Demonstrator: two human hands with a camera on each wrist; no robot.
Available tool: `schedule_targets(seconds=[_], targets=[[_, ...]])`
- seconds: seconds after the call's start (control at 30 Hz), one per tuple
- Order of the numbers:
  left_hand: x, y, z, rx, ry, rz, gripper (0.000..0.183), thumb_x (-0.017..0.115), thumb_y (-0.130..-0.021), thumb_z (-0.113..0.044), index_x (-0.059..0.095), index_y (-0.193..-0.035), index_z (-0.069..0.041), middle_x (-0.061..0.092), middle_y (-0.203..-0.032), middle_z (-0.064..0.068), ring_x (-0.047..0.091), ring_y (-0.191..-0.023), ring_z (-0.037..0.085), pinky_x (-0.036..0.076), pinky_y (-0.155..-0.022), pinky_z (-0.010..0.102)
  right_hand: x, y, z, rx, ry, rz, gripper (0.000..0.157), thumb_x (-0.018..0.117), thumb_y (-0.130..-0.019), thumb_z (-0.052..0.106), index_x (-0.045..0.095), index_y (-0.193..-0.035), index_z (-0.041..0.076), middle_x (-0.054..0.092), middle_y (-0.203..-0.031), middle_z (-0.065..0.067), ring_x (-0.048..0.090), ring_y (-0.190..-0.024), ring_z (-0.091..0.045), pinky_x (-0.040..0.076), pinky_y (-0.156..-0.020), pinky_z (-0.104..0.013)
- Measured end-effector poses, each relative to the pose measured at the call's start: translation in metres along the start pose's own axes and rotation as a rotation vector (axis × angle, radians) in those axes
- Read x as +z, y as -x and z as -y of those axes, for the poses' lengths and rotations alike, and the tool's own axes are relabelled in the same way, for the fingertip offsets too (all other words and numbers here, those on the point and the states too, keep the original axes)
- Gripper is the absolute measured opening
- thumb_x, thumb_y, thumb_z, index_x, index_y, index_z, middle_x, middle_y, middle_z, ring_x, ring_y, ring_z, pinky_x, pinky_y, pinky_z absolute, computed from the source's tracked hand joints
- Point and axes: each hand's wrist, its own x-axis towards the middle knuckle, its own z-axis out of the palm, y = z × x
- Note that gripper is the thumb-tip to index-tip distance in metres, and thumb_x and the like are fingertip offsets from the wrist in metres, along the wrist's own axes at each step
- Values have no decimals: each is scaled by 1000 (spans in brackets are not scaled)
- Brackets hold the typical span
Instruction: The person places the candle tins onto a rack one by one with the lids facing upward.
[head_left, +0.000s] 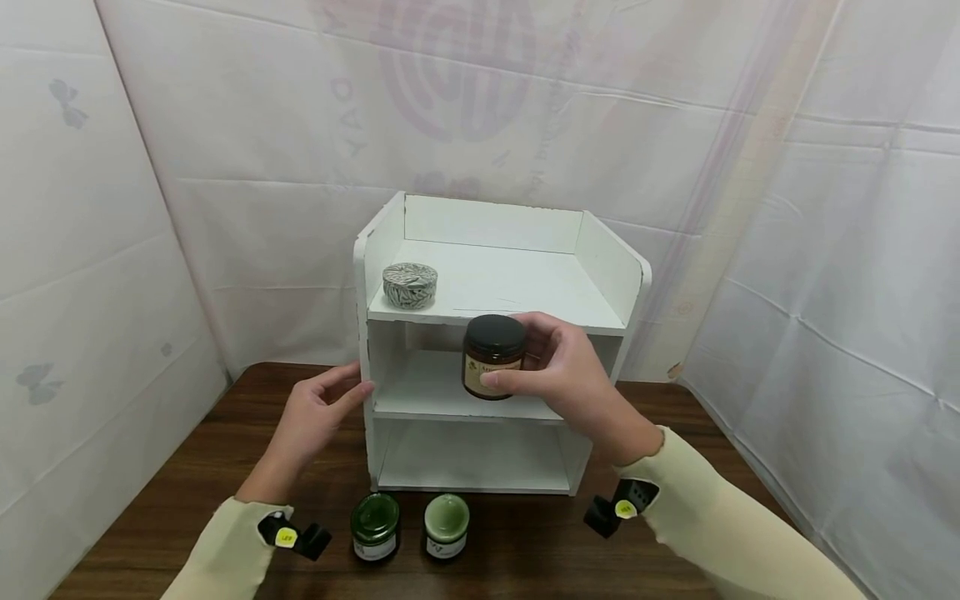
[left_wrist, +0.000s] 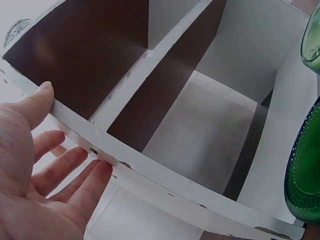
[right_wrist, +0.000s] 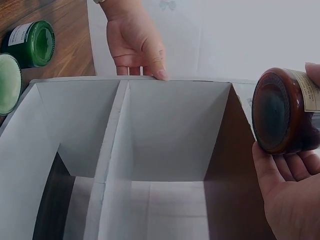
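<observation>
My right hand (head_left: 573, 375) grips a dark amber glass jar (head_left: 487, 385) with a black lid and a cream label. The jar is upright in front of the middle opening of a white wooden shelf (head_left: 480, 483), just below the top board's front edge. In the right wrist view the jar's round base (right_wrist: 272, 111) faces the camera. With its thumb at the front edge and loosely straight fingers along the outer wall, my left hand (head_left: 311, 417) touches the shelf's left side. A round tin (head_left: 409, 287) with a grey-white leafy pattern sits on the top board's left end.
Two glass jars, one dark green (head_left: 375, 523) and one pale green (head_left: 446, 523), stand on the brown wooden table (head_left: 540, 558) before the shelf. White printed sheeting (head_left: 285, 217) hangs behind and at both sides.
</observation>
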Motion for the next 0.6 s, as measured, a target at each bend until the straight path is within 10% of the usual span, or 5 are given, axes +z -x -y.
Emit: schedule_targets(seconds=[0.6], targets=[[0, -1, 2, 17, 11, 0, 57, 68, -100, -40, 56, -147, -9, 63, -141, 16, 58, -110, -6, 50, -86, 13, 0, -11, 12, -15, -16, -19, 54, 88, -78, 7, 66, -127, 9, 73, -119, -10, 73, -100, -23, 59, -84, -29]])
